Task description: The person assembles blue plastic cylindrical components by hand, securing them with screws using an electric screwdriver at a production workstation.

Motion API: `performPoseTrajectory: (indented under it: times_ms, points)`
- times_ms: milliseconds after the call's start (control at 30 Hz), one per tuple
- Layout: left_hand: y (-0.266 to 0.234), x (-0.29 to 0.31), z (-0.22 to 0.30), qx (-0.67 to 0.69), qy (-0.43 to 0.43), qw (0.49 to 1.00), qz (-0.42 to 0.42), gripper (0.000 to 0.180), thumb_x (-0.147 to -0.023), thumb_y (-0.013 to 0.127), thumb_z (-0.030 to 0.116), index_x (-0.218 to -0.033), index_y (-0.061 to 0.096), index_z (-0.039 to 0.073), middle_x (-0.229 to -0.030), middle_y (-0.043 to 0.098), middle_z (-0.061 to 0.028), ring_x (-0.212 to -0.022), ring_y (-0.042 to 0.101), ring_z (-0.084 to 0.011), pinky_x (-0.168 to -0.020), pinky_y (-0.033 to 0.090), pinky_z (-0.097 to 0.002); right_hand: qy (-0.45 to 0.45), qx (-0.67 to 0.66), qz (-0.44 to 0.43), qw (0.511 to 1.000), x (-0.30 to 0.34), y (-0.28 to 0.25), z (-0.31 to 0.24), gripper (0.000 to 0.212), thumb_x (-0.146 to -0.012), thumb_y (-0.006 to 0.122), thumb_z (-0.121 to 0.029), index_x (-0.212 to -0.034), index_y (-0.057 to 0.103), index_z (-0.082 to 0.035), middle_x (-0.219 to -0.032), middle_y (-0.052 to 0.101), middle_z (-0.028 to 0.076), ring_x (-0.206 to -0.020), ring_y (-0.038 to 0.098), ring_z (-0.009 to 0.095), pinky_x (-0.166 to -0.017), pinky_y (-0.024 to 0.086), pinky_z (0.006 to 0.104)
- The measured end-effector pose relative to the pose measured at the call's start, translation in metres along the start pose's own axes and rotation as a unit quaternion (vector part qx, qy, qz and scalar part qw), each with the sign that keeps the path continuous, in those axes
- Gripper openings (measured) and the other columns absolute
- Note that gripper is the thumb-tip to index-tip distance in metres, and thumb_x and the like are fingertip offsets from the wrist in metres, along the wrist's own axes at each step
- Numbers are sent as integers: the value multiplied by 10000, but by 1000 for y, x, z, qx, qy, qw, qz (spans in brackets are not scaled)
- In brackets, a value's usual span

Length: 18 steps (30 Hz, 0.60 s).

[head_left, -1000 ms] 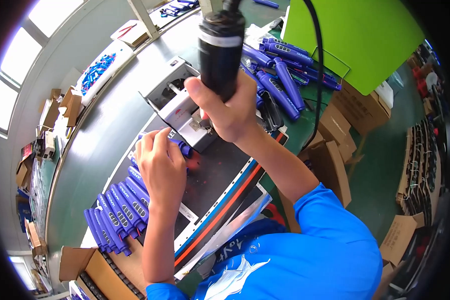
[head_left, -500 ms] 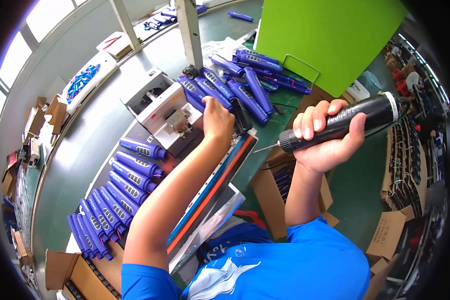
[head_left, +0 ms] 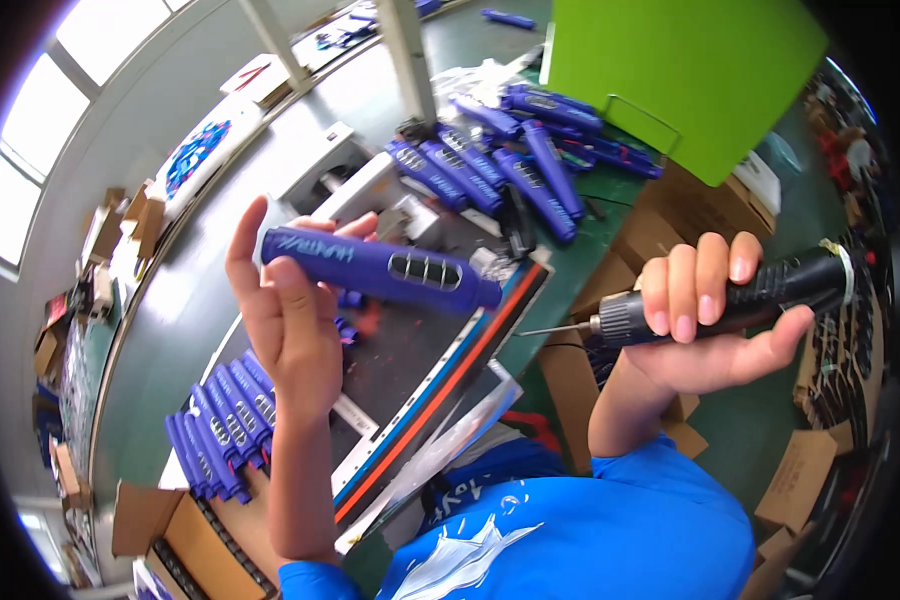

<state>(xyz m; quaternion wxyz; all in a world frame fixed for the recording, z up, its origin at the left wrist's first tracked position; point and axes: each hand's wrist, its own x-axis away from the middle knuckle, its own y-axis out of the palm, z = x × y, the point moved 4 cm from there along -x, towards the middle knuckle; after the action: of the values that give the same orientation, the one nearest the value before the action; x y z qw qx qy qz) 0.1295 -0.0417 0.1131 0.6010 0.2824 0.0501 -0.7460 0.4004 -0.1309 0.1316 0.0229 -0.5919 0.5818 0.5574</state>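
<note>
My left hand [head_left: 300, 340] is raised over the bench, its thumb and fingers closed on a purple plastic tool handle [head_left: 365, 265]. This handle lies sideways, with a dark slotted oval panel toward its right end. In my right hand [head_left: 705, 350] is a black electric screwdriver [head_left: 785, 290], its thin bit pointing left. The bit's tip is apart from the handle. Behind my left hand stands a small white and grey machine [head_left: 355, 195], partly hidden. A neat row of similar purple handles [head_left: 225, 420] lies left of my left forearm.
More purple handles [head_left: 550, 165] are heaped at the back, by a post [head_left: 407, 60] and a green panel [head_left: 680, 80]. Blue and orange strips [head_left: 440, 390] edge the dark work mat. Open cardboard boxes stand at the lower left [head_left: 210, 555] and right [head_left: 795, 480].
My left hand has come back from the machine and the heap, and now holds up a purple handle. The view has shifted slightly; the right hand still grips the screwdriver.
</note>
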Motion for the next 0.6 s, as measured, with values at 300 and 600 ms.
performPoseTrajectory:
  times_ms: [300, 600]
  points:
    - [-101, 69, -6, 252, -94, 932, 242, 559, -1096, 308, 441, -1397, 433, -14, -994, 542, -109, -775, 511, -168, -643, 478, -280, 85, -109, -52, 989, 17, 55, 77, 517, -906, 663, -537, -1010, 459, -73, -748, 519, 35, -598, 544, 137, -537, 480, 276]
    - [-161, 116, -16, 392, -102, 892, 200, 696, -969, 382, 684, -1254, 566, 76, -774, 554, -47, -631, 592, -164, -593, 555, -334, 165, -166, -89, 968, 49, 106, 137, 627, -897, 608, -663, -1042, 439, -77, -766, 544, 62, -595, 594, 176, -537, 524, 325]
